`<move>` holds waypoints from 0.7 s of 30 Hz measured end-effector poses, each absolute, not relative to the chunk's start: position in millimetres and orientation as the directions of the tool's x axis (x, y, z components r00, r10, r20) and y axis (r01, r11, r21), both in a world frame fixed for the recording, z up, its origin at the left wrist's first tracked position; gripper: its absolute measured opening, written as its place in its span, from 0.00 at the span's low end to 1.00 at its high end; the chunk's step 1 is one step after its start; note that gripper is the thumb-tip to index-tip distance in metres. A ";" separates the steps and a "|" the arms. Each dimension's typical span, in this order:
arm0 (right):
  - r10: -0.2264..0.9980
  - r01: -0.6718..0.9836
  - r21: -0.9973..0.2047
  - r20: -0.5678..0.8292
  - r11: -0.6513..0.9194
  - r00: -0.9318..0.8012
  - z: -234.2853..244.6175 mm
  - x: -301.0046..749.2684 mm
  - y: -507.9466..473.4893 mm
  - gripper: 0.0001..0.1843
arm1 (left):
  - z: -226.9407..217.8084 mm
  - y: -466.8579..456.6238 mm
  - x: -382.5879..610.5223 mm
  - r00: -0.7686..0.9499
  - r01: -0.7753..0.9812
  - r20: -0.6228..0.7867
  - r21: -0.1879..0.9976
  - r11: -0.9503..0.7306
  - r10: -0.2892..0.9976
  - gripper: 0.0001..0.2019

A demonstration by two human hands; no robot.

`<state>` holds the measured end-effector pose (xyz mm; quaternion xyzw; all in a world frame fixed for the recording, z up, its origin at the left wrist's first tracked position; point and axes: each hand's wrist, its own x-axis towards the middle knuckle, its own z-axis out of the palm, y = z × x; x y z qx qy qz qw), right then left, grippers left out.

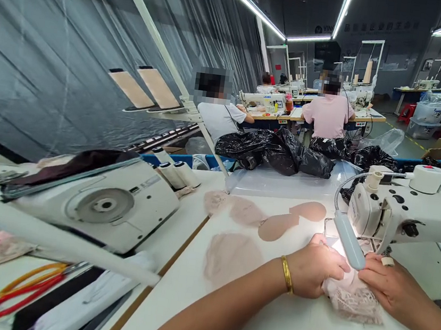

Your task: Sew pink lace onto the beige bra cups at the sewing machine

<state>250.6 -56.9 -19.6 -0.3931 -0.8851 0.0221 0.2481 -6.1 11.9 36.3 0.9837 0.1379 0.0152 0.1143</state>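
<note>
My left hand, with a gold bangle on the wrist, is closed on a bunched piece of pale pink lace fabric on the white sewing table. My right hand grips the same lace from the right, fingers curled on it. Both hands sit just in front of the white sewing machine, under its lit lamp bar. The needle area is hidden behind the lamp and my hands.
Pink lace pieces and beige cup pieces lie on the table beyond my hands. Another sewing machine and red-handled scissors are at left. Thread cones, black bags and seated workers lie farther back.
</note>
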 end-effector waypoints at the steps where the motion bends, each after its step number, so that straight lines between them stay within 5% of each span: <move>1: 0.704 0.681 -0.226 0.403 0.696 -0.585 -19.5 250.9 -56.9 0.18 | 36.3 11.4 -6.7 0.964 0.256 0.007 0.222 -0.941 0.265 0.07; 8: 0.738 0.716 -0.227 0.376 0.660 -0.561 -22.7 256.0 -54.0 0.16 | 34.8 15.1 -5.0 0.951 0.300 0.027 0.166 -0.940 0.308 0.04; 16: 0.655 0.782 -0.073 0.598 0.619 -0.462 -24.1 262.3 -52.7 0.16 | 28.9 28.0 -3.9 0.926 0.341 0.086 0.226 -0.912 0.368 0.10; 21: 0.720 0.797 -0.169 0.563 0.580 -0.405 -29.8 266.2 -47.3 0.18 | 22.6 34.7 -3.5 0.917 0.345 0.116 0.252 -0.904 0.382 0.09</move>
